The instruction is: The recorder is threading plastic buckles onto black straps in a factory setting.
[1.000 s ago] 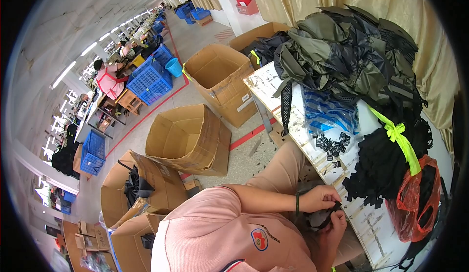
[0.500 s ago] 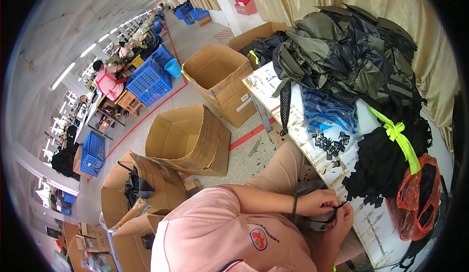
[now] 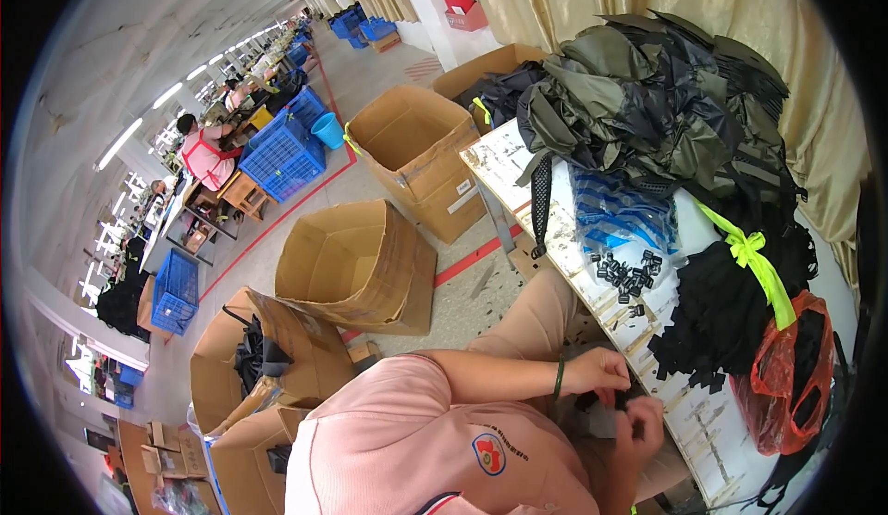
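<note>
both hands have drawn closer at the lap: left hand and right hand pinch a small black strap piece, mid-assembly; next calls for a buckle off the table.

Person wears a pink short-sleeved top with a small round red-and-blue badge on the chest and a line of small dark print beside it; a striped collar edge shows at the lower rim. Tan trousers cover the legs. A thin dark green band circles the left wrist; forearms and both hands are bare, without gloves.
</note>
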`<state>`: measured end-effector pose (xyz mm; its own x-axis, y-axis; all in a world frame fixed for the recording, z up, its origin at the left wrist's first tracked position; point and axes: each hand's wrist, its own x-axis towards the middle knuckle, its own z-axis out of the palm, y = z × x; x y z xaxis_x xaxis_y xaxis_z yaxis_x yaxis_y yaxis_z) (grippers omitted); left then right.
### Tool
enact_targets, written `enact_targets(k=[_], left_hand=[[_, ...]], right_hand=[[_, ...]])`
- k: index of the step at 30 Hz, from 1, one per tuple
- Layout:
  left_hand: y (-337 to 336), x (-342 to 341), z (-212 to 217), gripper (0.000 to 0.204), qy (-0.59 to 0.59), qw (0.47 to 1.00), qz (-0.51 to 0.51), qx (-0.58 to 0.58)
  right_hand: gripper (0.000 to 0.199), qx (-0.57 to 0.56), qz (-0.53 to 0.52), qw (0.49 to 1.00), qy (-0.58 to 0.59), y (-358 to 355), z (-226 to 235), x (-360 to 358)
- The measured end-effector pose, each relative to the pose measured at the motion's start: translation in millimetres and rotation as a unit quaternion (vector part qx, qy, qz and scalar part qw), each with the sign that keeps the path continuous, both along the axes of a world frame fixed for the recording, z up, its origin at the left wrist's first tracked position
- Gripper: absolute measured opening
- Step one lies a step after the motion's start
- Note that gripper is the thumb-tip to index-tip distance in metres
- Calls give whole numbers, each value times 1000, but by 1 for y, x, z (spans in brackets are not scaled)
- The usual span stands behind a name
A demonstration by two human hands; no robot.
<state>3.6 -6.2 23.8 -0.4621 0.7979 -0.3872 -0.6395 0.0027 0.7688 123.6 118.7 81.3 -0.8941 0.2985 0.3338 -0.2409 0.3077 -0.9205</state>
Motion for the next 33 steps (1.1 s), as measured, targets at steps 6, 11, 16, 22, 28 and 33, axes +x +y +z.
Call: enact_targets(k=[6,11,16,22,28,33], left_hand=[[-18,-29,-31,6,195,972,118,-57],[-1,-3,41,8,385,914,128,-4],[3,4,53,11,542,829,112,79],[1,6,43,11,553,820,102,101],[-2,8,41,11,571,808,91,110],[-3,7,34,11,497,860,101,54]], right_hand=[[8,-397,210,874,187,53,7,42],[11,-161,-23,972,-168,11,7,4],[10,-185,-61,971,-141,2,-19,-6],[14,-184,-42,972,-139,5,-27,-3],[12,-285,-69,942,-165,0,-23,0],[11,-160,-65,978,-113,-5,-44,-1]])
